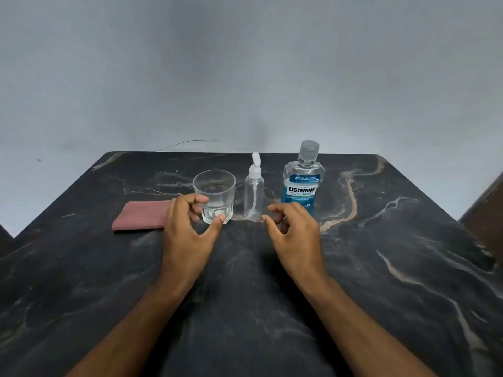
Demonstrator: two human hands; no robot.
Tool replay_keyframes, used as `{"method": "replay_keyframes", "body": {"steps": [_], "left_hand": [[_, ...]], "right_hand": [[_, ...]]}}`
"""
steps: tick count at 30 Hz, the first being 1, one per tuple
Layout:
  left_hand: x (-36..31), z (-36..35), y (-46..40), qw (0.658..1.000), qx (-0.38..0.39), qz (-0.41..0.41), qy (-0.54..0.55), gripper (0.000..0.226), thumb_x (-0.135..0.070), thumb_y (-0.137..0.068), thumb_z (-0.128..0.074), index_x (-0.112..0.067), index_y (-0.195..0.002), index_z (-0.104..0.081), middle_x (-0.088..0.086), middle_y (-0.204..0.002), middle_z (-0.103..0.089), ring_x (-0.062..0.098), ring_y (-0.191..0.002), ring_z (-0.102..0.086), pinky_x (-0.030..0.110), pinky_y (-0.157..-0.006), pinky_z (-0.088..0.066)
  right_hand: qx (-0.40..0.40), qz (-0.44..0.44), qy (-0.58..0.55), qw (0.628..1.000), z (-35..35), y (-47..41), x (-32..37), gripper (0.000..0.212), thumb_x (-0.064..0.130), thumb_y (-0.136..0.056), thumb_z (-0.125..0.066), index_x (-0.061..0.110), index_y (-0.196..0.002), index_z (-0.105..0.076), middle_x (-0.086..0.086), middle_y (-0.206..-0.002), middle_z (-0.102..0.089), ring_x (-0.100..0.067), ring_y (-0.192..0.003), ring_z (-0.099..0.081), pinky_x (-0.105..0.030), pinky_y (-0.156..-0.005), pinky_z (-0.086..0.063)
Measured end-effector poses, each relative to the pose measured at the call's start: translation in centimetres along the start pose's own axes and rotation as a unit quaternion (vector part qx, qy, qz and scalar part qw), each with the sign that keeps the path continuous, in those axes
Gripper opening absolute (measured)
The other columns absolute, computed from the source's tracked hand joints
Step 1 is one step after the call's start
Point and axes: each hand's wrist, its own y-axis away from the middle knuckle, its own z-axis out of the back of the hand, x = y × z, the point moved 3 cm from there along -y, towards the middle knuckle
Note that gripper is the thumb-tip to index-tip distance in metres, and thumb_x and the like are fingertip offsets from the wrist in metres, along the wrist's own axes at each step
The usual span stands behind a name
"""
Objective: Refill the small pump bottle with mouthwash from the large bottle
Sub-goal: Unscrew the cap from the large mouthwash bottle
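Note:
A small clear pump bottle [254, 194] with a white pump head stands upright near the middle of the dark marble table [381, 254]; it looks empty. To its right stands the large mouthwash bottle [303, 183], about half full of blue liquid, with its clear cap on. My left hand [187, 229] hovers with curled fingers apart just in front of a clear glass [215, 195], holding nothing. My right hand [294, 235] hovers in front of the two bottles, fingers loosely curled and empty.
A folded reddish cloth [141, 216] lies left of the glass. A grey wall rises behind the table's far edge. A dark object shows at the right edge [487, 213].

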Motion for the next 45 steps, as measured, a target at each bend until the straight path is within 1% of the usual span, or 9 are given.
{"method": "replay_keyframes", "body": {"steps": [4,7,10,15,20,24,30,36,45], "left_hand": [[-0.8,-0.1,0.5,0.999,0.037,-0.014,-0.005,0.032,-0.022,-0.086,-0.080,-0.028,-0.114,-0.066,-0.011,-0.099,-0.061,0.011,-0.089,-0.055,0.023,-0.078,-0.046],[-1.9,-0.6,0.4,0.997,0.062,-0.035,-0.027,0.040,-0.025,-0.086,-0.080,-0.030,-0.122,-0.064,-0.017,-0.112,-0.061,0.007,-0.104,-0.057,0.019,-0.091,-0.045],[-3.6,-1.4,-0.6,0.992,0.089,-0.067,-0.061,0.052,-0.035,-0.085,-0.076,-0.031,-0.134,-0.058,-0.021,-0.124,-0.054,0.000,-0.116,-0.049,0.012,-0.099,-0.037],[-5.9,-4.4,-4.3,0.987,0.109,-0.040,-0.115,0.074,-0.043,-0.089,-0.074,-0.026,-0.154,-0.041,-0.016,-0.132,-0.057,0.012,-0.131,-0.041,0.032,-0.105,-0.038],[-6.6,-6.6,-6.3,0.988,0.081,-0.008,-0.133,0.056,-0.043,-0.088,-0.077,-0.021,-0.136,-0.061,-0.004,-0.113,-0.070,0.021,-0.121,-0.050,0.031,-0.088,-0.039],[-6.4,-7.2,-6.0,0.989,0.093,0.001,-0.119,0.031,-0.039,-0.086,-0.080,-0.018,-0.108,-0.072,-0.016,-0.082,-0.051,0.019,-0.103,-0.056,0.031,-0.079,-0.043],[-7.7,-5.2,-5.4,0.995,0.067,0.020,-0.070,0.031,-0.040,-0.083,-0.082,-0.020,-0.107,-0.078,0.001,-0.100,-0.074,0.017,-0.098,-0.067,0.040,-0.085,-0.060],[-9.4,-1.3,-2.4,0.993,0.099,0.028,-0.053,0.033,-0.037,-0.081,-0.084,-0.028,-0.112,-0.078,-0.020,-0.090,-0.070,-0.006,-0.083,-0.065,0.010,-0.069,-0.049],[-9.1,2.5,1.7,0.995,0.093,0.042,0.008,0.032,-0.023,-0.083,-0.085,-0.032,-0.113,-0.077,-0.018,-0.101,-0.077,-0.008,-0.094,-0.071,0.007,-0.084,-0.051]], "right_hand": [[-0.096,-0.027,-0.007,0.995,2.9,-1.2,0.3,0.018,0.015,-0.085,-0.077,0.016,-0.102,-0.071,0.004,-0.088,-0.061,0.001,-0.074,-0.056,-0.008,-0.065,-0.047],[-0.159,-0.082,-0.030,0.983,5.5,-2.8,-0.5,0.025,0.021,-0.084,-0.078,0.024,-0.106,-0.066,0.008,-0.093,-0.059,-0.007,-0.078,-0.058,-0.025,-0.071,-0.056],[-0.128,-0.133,0.009,0.983,6.4,-4.2,-1.2,0.051,0.034,-0.079,-0.080,0.025,-0.123,-0.057,0.010,-0.110,-0.055,-0.011,-0.098,-0.056,-0.036,-0.087,-0.055],[-0.008,-0.189,0.000,0.982,5.6,-7.3,-2.3,0.093,0.043,-0.070,-0.084,0.024,-0.148,-0.035,0.000,-0.143,-0.050,-0.019,-0.130,-0.048,-0.045,-0.105,-0.048],[0.095,-0.179,-0.029,0.979,5.1,-9.3,-2.8,0.067,0.031,-0.072,-0.085,0.017,-0.130,-0.056,-0.002,-0.129,-0.065,-0.020,-0.116,-0.062,-0.031,-0.092,-0.052],[0.108,-0.170,-0.032,0.979,5.3,-9.8,-2.7,0.057,0.029,-0.066,-0.088,0.017,-0.116,-0.064,0.000,-0.113,-0.070,-0.015,-0.100,-0.066,-0.035,-0.090,-0.056],[0.120,-0.133,-0.018,0.984,6.0,-8.5,-1.7,0.061,0.032,-0.065,-0.089,0.016,-0.119,-0.067,0.000,-0.110,-0.073,-0.012,-0.098,-0.068,-0.024,-0.084,-0.055],[0.125,-0.117,-0.045,0.984,7.6,-5.7,1.8,0.056,0.042,-0.062,-0.088,0.024,-0.111,-0.069,0.011,-0.099,-0.073,-0.002,-0.091,-0.067,-0.021,-0.076,-0.055],[0.169,-0.106,-0.070,0.977,7.7,-0.8,5.3,0.060,0.062,-0.044,-0.074,0.038,-0.098,-0.066,0.022,-0.086,-0.067,0.012,-0.085,-0.064,-0.006,-0.064,-0.049]]}}
